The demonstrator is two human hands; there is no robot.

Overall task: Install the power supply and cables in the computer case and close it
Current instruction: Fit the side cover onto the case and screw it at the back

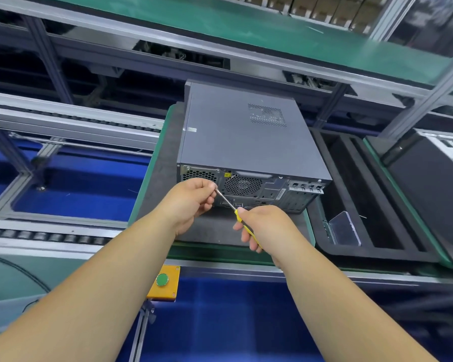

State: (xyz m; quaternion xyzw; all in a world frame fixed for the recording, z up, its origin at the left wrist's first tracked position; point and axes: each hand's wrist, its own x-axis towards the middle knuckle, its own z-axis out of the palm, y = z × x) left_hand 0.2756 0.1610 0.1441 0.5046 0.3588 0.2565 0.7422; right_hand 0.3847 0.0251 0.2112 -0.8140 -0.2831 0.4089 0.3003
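Observation:
A grey computer case (246, 142) lies on its side on a dark foam mat (162, 178), side panel on, its rear panel with fan grille (243, 184) facing me. My right hand (264, 228) grips the yellow handle of a screwdriver (239, 218). The metal shaft (225, 199) slants up and left to the rear panel beside the power supply vent (198, 176). My left hand (191, 199) pinches the shaft's tip with curled fingers, right in front of the panel. Whatever is at the tip is hidden by those fingers.
A black foam tray (372, 205) with a small clear plastic box (344, 228) sits to the right. Another computer case (434, 178) lies at the far right edge. A yellow box with a green button (162, 279) hangs under the bench front. Roller conveyor rails (45, 236) run to the left.

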